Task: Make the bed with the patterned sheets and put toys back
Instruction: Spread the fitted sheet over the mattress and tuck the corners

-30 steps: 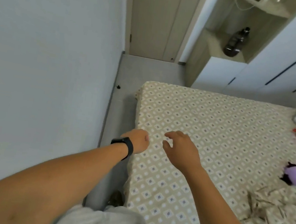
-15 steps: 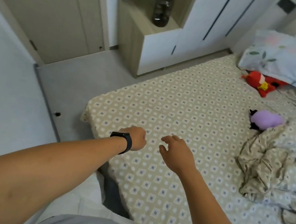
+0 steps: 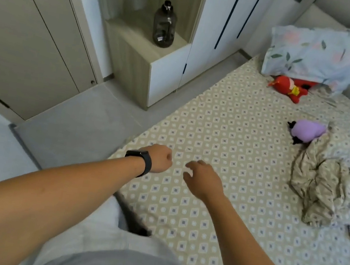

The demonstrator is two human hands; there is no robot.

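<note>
The beige diamond-patterned sheet [image 3: 234, 128] lies spread flat over the mattress. My left hand [image 3: 160, 158], with a black watch on its wrist, hovers over the sheet near the bed's corner, its fingers curled under and holding nothing I can see. Just to its right, my right hand [image 3: 202, 179] hangs above the sheet with loosely bent fingers, empty. A red plush toy [image 3: 290, 88] lies near the floral pillow [image 3: 316, 56]. A purple plush toy [image 3: 307, 131] rests against a crumpled patterned cloth [image 3: 319, 182] on the bed's right side.
A wooden nightstand niche [image 3: 135, 57] with a dark water bottle [image 3: 164, 25] stands beside white wardrobe doors [image 3: 218, 24]. A closed door [image 3: 25, 28] is at the left. Grey floor [image 3: 83, 127] runs between the bed and the furniture.
The view has swung right from the wall to the bed's head end, bringing the pillow and crumpled cloth fully into sight. Both hands keep the same pose over the sheet.
</note>
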